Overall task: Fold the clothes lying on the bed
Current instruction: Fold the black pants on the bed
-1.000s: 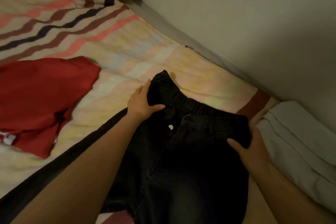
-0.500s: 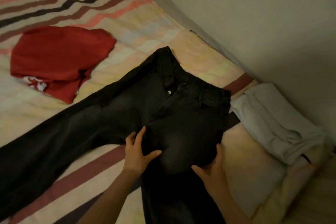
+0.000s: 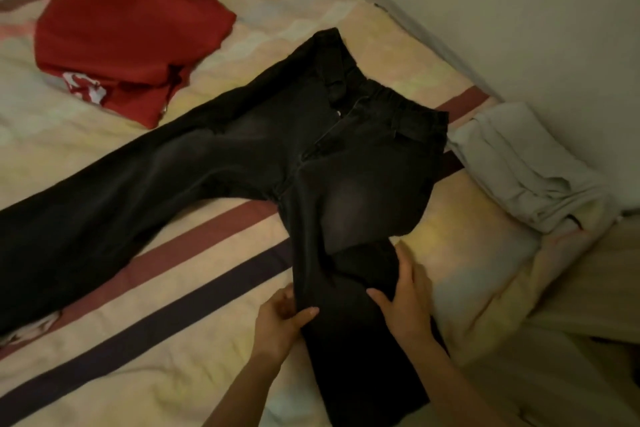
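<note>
Black jeans (image 3: 263, 152) lie spread on the striped bed (image 3: 145, 333), waistband toward the wall, one leg stretching to the left and the other coming down toward me. My left hand (image 3: 280, 319) pinches the left edge of the near leg, thumb on top of the fabric. My right hand (image 3: 405, 302) lies flat on the right side of that leg, fingers straight along a fold. A red garment (image 3: 128, 42) with a white print lies crumpled at the upper left.
A folded pale grey garment (image 3: 523, 163) sits at the right, close to the wall (image 3: 519, 10). The bed's right edge drops away near it. Striped sheet shows between the two trouser legs.
Both hands slid from the waistband down past the crotch to the near leg. The view rose and pulled back, showing the whole pair of jeans.
</note>
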`<state>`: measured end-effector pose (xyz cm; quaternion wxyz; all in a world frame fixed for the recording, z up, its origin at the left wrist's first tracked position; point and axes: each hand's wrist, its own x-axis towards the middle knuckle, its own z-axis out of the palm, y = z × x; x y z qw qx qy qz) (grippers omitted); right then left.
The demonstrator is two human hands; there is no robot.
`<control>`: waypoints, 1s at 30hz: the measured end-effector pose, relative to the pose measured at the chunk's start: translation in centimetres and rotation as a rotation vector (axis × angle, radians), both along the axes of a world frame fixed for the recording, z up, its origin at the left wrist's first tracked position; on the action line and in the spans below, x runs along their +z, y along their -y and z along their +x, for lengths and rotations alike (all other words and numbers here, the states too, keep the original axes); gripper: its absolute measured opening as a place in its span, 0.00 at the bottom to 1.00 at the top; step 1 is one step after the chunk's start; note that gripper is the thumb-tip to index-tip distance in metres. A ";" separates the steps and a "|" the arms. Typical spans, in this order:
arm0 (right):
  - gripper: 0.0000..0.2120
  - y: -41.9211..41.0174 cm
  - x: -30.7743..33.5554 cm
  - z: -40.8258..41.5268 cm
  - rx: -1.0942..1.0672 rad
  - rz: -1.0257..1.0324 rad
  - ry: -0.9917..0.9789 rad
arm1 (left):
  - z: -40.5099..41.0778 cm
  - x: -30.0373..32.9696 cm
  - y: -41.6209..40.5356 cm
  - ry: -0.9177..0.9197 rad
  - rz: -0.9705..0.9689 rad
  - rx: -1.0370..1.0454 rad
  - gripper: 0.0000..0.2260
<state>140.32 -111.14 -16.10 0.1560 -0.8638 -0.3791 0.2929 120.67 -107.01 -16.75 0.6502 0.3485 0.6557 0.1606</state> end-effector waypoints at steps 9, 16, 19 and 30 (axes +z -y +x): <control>0.17 2.1 2.2 -2.8 -0.048 0.209 -0.338 | -4.2 3.0 -0.3 0.107 0.155 -0.036 0.04; 0.17 4.1 2.8 -5.0 -0.200 0.293 -0.453 | -6.7 3.5 1.6 0.240 0.059 0.075 0.15; 0.23 5.5 2.0 -5.6 -0.183 0.221 -0.561 | -5.3 2.3 6.0 0.293 -0.063 -0.011 0.25; 0.19 8.1 6.1 -5.6 0.031 0.359 -0.547 | -6.9 7.7 10.2 0.328 0.041 0.017 0.14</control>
